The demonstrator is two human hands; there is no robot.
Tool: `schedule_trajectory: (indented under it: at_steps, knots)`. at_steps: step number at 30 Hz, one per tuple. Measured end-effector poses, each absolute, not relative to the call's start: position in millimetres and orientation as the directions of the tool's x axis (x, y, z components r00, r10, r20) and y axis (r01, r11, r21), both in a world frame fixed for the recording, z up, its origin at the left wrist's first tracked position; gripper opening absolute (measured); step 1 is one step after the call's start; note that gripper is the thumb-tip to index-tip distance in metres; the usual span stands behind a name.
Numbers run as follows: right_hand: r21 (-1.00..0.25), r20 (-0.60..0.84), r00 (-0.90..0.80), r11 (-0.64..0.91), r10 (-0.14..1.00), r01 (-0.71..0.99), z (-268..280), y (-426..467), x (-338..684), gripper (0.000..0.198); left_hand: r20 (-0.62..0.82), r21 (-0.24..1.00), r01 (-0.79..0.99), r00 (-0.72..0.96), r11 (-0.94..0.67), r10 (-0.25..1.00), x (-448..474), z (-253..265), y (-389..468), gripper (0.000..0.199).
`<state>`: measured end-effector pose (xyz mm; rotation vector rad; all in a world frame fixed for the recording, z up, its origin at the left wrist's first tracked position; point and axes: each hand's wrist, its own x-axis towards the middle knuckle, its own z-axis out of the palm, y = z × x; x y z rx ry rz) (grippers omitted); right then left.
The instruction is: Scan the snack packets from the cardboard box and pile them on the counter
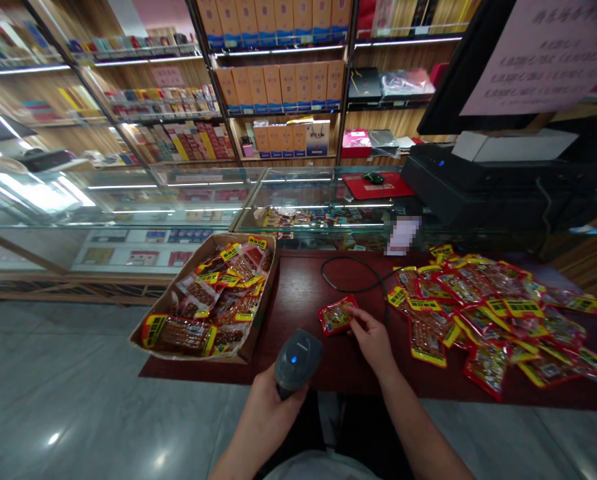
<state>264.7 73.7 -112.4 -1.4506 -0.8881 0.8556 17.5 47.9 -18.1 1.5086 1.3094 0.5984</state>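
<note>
So, two hands in view, well apart from each other, and both busy. The left hand (278, 403) is wrapped around the handle of one dark handheld scanner (298, 353), which has a single blue light on top and sits up over the near edge of the table (298, 287). The right hand (371, 337) has its fingertips and thumb pinched on the right end of one small red packet (333, 317), which is on the dark red table between the two big lots of snacks.

About those lots: one cardboard box (261, 327) on the left, full of packets, and one loose pile of packets (478, 300) on the right. Both are easily past ten, but they overlap too much for me to give an honest count. One black cable (351, 291) loops once on the tabletop just behind the lone packet.

Further back there's one glass case (298, 190) with one red mat (353, 189) on it and one dark mouse (374, 178) on the mat. One pixelated rectangle (402, 235) lies near the case's front edge, can't tell what it is. Up on the right, one monitor (453, 80) with one pink sheet (543, 60) on it. On the low middle shelf I count four orange boxes (281, 140) beside one paler box (318, 139).
</note>
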Motion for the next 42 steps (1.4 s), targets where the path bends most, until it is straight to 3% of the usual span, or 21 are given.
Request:
schedule_trajectory:
  at_steps: [6, 12, 16, 23, 32, 42]
  knots:
    - [-0.997, -0.032, 0.46, 0.007, 0.888, -0.083, -117, 75, 266, 0.076, -0.218, 0.895, 0.442, 0.327, 0.055, 0.92, 21, -19, 48, 0.013]
    - [-0.99, -0.062, 0.459, 0.005, 0.886, -0.142, -121, 74, 268, 0.06, -0.202, 0.872, 0.49, 0.372, -0.007, 0.906, 23, -19, 49, 0.014]
    - [-0.988, -0.056, 0.475, 0.018, 0.878, -0.15, -120, 74, 268, 0.06, -0.218, 0.848, 0.529, 0.393, -0.026, 0.893, 23, -19, 49, 0.018]
    - [-1.0, -0.026, 0.479, -0.022, 0.878, -0.015, -116, 73, 268, 0.055, -0.22, 0.832, 0.552, 0.432, -0.063, 0.874, 22, -10, 53, 0.027]
    - [-0.998, -0.057, 0.446, -0.056, 0.893, -0.015, -111, 73, 266, 0.057, -0.236, 0.817, 0.57, 0.469, -0.087, 0.851, 25, -3, 52, 0.03]
    - [-1.0, 0.025, 0.472, 0.029, 0.882, -0.002, -117, 78, 265, 0.052, -0.226, 0.804, 0.583, 0.485, -0.12, 0.845, 33, -1, 50, 0.03]
